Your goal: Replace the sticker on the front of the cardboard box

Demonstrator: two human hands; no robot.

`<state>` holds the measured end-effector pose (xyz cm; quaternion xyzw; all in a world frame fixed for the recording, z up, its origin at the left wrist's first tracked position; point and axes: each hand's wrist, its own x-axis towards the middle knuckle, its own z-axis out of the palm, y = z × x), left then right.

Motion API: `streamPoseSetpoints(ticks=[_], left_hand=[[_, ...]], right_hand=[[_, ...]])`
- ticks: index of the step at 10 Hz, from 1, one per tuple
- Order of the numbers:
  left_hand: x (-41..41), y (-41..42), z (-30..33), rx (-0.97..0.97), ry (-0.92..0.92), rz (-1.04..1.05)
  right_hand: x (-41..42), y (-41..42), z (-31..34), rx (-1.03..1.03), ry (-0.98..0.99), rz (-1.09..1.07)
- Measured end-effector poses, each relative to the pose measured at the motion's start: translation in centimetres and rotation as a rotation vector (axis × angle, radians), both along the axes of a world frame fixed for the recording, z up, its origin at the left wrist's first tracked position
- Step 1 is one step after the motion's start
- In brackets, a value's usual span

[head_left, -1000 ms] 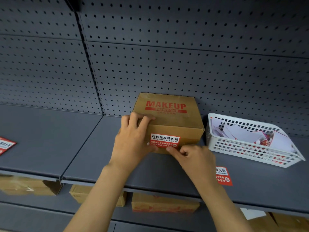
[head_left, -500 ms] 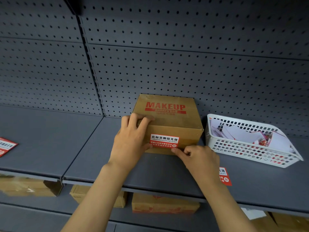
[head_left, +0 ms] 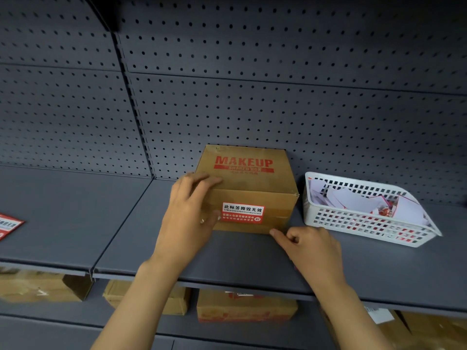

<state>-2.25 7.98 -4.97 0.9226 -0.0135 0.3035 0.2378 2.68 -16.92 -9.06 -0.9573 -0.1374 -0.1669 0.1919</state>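
A brown cardboard box (head_left: 255,183) printed "MAKEUP" stands on the grey shelf (head_left: 242,258) against the pegboard. A red and white sticker (head_left: 243,212) is stuck flat on its front face. My left hand (head_left: 189,215) grips the box's left front corner, fingers over the top edge and thumb on the front beside the sticker. My right hand (head_left: 310,251) hovers just below the box's lower right front corner, fingers curled and pinched, index tip near the bottom edge. It holds nothing that I can see.
A white mesh basket (head_left: 374,231) of loose paper slips and sticker backings stands right of the box. Another red sticker sheet (head_left: 8,224) lies at the shelf's far left. Cardboard boxes (head_left: 246,308) sit on the lower shelf.
My right hand has drawn down and to the right, off the sticker to below the box's corner. The sticker now lies fully uncovered. The left hand keeps its hold.
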Motion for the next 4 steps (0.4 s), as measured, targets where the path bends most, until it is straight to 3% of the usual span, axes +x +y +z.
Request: streamPoseSetpoints(ticks=[2,4], left_hand=[[-2.0,-1.7,-0.2,-0.327,-0.091,0.111],[-3.5,-3.4,-0.1,-0.580,-0.057,-0.007]], right_hand=[[-2.4,-1.6,1.3,0.066,-0.004,-0.032],[-5.4,-4.0,2.7,0.376,0.022,-0.022]])
